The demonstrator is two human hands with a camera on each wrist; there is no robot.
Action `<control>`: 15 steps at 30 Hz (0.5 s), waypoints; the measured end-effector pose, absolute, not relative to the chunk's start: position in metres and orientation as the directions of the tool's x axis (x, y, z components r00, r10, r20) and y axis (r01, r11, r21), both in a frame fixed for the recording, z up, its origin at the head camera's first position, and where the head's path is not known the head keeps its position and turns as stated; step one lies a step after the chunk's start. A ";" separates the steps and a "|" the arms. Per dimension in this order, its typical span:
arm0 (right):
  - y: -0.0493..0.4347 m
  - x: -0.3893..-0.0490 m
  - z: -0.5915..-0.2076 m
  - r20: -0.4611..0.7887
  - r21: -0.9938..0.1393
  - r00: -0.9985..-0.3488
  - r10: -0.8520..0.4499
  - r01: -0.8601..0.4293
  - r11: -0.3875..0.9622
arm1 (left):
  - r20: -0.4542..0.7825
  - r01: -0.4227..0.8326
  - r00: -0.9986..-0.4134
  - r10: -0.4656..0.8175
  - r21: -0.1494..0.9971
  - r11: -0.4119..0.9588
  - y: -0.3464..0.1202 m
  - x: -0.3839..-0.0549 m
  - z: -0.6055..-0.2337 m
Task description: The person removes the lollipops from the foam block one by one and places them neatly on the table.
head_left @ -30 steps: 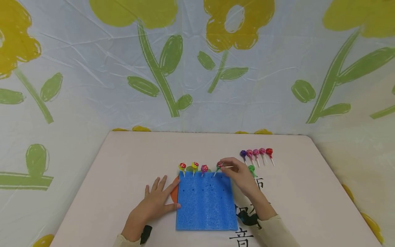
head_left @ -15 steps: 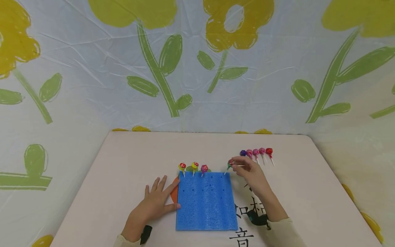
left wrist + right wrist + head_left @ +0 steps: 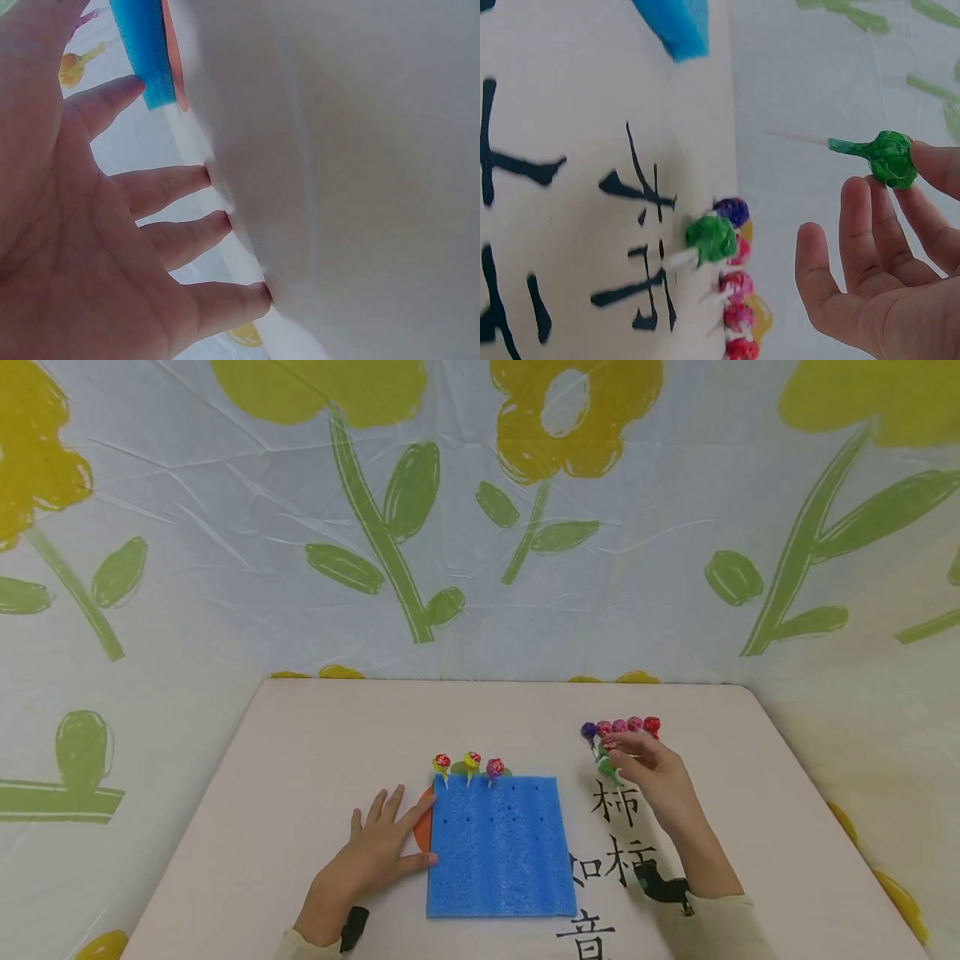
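Note:
My right hand (image 3: 656,777) pinches a green-wrapped lollipop (image 3: 891,159) by its candy head, between thumb and fingers, with the white stick pointing away from the palm. Below it on the table lies another green lollipop (image 3: 711,238). A blue foam board (image 3: 498,868) with small dark holes sits in front of me. Two yellow lollipops (image 3: 472,762) and a purple-pink lollipop (image 3: 495,767) stand at its far left edge. My left hand (image 3: 375,852) spreads its straight fingers at the board's left side, thumb and index finger touching the edge.
Behind the right hand lies a row of purple, pink and red lollipops (image 3: 635,724). An orange piece (image 3: 423,827) shows from under the board's left edge. Black characters (image 3: 585,935) are printed on the pale table (image 3: 337,727); a flowered cloth (image 3: 645,610) hangs behind it.
My right hand has moved right, carrying the green lollipop from the board's far edge to above the other green lollipop. My left hand and the board have stayed in place.

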State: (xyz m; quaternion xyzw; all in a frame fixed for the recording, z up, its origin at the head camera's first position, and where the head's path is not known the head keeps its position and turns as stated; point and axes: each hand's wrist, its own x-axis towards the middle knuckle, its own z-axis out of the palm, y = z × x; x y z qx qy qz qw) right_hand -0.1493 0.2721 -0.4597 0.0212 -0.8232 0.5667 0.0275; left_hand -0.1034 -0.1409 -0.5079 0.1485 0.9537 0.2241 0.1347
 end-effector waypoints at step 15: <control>0.307 -0.150 -0.460 0.041 -0.882 -0.993 0.110 0.016 0.472 | -0.176 0.231 -0.920 0.349 0.475 0.849 -0.142 -0.103 -0.507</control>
